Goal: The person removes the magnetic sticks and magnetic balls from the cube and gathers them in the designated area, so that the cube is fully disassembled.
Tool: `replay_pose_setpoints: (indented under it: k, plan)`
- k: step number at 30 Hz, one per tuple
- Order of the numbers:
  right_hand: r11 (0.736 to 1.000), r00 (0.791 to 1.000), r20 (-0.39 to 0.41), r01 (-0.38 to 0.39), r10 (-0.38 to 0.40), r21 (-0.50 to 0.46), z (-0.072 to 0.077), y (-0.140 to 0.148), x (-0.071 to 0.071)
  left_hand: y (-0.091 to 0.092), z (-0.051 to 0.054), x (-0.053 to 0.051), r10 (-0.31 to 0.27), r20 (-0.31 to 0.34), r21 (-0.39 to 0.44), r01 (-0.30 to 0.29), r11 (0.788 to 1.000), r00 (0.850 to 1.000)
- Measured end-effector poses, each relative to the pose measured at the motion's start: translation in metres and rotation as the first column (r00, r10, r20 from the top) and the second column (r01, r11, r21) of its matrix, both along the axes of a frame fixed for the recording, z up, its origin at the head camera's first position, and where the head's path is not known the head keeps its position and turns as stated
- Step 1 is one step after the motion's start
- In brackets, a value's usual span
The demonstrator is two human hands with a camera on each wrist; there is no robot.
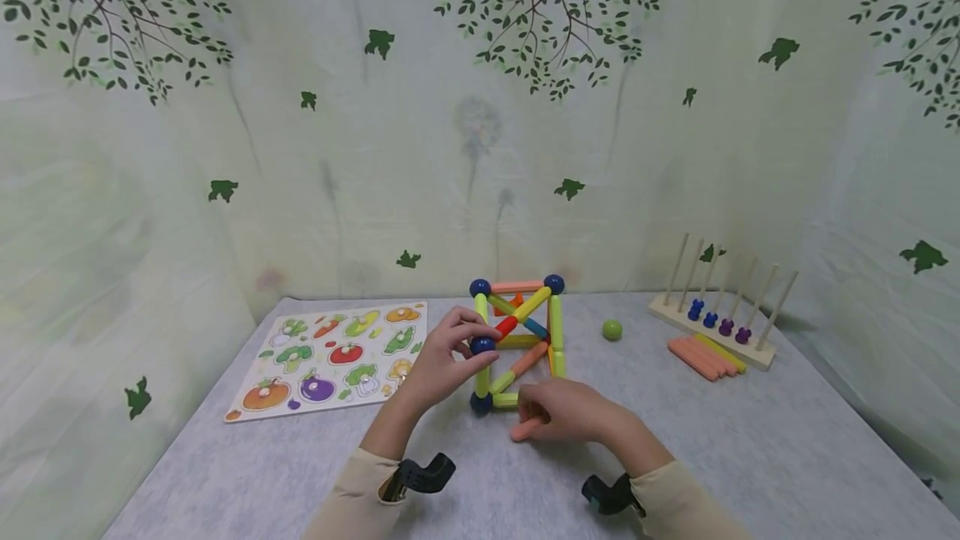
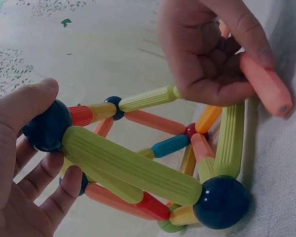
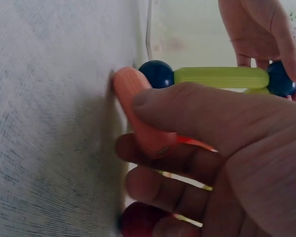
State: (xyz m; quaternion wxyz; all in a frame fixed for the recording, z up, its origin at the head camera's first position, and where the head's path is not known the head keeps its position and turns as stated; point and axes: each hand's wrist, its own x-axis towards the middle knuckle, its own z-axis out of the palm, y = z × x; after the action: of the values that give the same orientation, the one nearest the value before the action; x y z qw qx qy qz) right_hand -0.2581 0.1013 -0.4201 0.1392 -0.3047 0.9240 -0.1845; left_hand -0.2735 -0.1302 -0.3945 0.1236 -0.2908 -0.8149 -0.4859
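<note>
A frame of magnetic rods and balls [image 1: 557,327] stands on the table, built of yellow-green, salmon, red, yellow and blue rods. My left hand [image 1: 447,357] holds a dark blue ball [image 2: 48,126] at its upper near corner, thumb on one side and fingers on the other. Low at the frame's near side, my right hand [image 1: 570,412] pinches a loose salmon rod [image 2: 267,88] between thumb and fingers. In the right wrist view that rod tilts close to the tabletop. A dark red ball [image 3: 142,219] shows beside the lower fingers; whether they grip it I cannot tell.
On the left lies a vegetable puzzle board [image 1: 255,369]. Right of the frame sits a green ball [image 1: 612,330]. Farther right are several salmon rods [image 1: 697,358], a yellow rod [image 1: 722,352] and a wooden peg stand [image 1: 705,325] with blue and purple beads.
</note>
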Motion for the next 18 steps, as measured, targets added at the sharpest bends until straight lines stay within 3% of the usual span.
replay_pose_setpoints:
  k: [9,18]
  plan:
    - [0.996,0.990,0.127,-0.074,0.068,0.040,0.006,0.005,0.005,0.000,-0.001,-0.001,0.002,0.020,0.010,-0.003,1.000,1.000]
    - [0.976,0.944,0.248,-0.214,0.220,-0.050,0.007,0.014,0.004,0.000,0.000,0.001,-0.005,0.001,0.008,0.005,1.000,1.000]
